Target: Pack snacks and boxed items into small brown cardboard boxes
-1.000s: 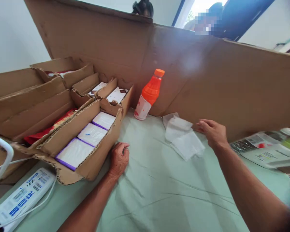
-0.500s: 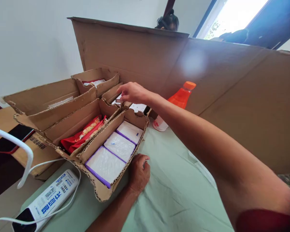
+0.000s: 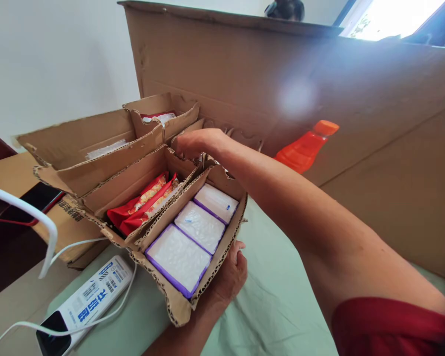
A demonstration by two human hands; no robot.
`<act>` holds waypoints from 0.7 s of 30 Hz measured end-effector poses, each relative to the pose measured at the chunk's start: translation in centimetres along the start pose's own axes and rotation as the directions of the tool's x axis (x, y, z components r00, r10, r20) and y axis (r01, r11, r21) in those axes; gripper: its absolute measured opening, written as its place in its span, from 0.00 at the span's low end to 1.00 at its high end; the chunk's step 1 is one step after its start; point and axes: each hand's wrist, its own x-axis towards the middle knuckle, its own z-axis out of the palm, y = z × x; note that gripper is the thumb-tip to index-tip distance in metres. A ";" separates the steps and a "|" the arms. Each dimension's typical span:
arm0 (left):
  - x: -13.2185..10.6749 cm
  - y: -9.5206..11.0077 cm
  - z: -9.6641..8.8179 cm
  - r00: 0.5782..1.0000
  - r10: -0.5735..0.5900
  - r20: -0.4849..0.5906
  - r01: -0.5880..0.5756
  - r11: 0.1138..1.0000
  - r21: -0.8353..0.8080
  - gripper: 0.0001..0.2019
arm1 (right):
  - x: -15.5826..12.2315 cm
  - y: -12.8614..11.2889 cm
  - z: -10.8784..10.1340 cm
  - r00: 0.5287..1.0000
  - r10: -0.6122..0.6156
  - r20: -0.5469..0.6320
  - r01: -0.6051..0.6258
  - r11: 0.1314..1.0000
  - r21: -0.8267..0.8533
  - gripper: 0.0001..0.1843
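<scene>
My right hand point(image 3: 198, 142) reaches down into a rear compartment of the divided cardboard box point(image 3: 120, 170). Its fingertips are hidden there, along with anything they touch. Against the outside of the box's right wall is my left hand point(image 3: 233, 277), its visible fingers curled; what is in them, if anything, cannot be made out. White packs with purple edges point(image 3: 200, 226) fill the front right compartment. Beside them, red snack bags point(image 3: 146, 201) lie in another section. A back section holds a red and white packet point(image 3: 162, 117), and clear tape point(image 3: 107, 148) shows in the long left section.
An orange bottle point(image 3: 304, 148) stands behind my right forearm, near a tall cardboard panel point(image 3: 226, 64). Front left are a white power bank point(image 3: 87, 304) and a white cable point(image 3: 107, 316). A phone point(image 3: 29, 201) rests on another carton point(image 3: 7, 170). A person's head point(image 3: 285, 9) shows beyond the panel.
My right hand has gone lower into the rear compartment, and its fingers have dropped out of sight. My left hand sits closer under the box's right side. The whole view has shifted.
</scene>
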 end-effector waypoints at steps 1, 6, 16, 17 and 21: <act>0.0 0.0 0.0 1.000 0.006 0.001 -0.006 1.000 0.004 0.16 | -0.1 -0.2 0.2 1.000 0.010 -0.028 -0.011 1.000 -0.019 0.14; -0.1 0.1 -0.2 0.999 0.038 -0.004 -0.038 0.999 0.020 0.17 | -1.2 -0.9 0.9 0.993 0.031 -0.117 -0.038 0.997 -0.063 0.17; 0.1 0.0 0.0 0.996 0.081 -0.023 -0.080 0.996 0.025 0.16 | -0.3 -0.8 1.6 1.000 0.013 -0.022 -0.014 0.999 -0.039 0.18; 0.1 0.0 0.0 0.996 0.081 -0.023 -0.081 0.996 0.025 0.16 | -0.2 -0.8 1.7 0.999 0.015 -0.031 -0.017 0.999 -0.039 0.18; 0.1 -0.5 -0.1 0.997 0.080 -0.013 -0.080 0.996 0.030 0.16 | -0.1 -1.0 2.0 0.994 0.014 -0.110 -0.019 0.999 -0.046 0.18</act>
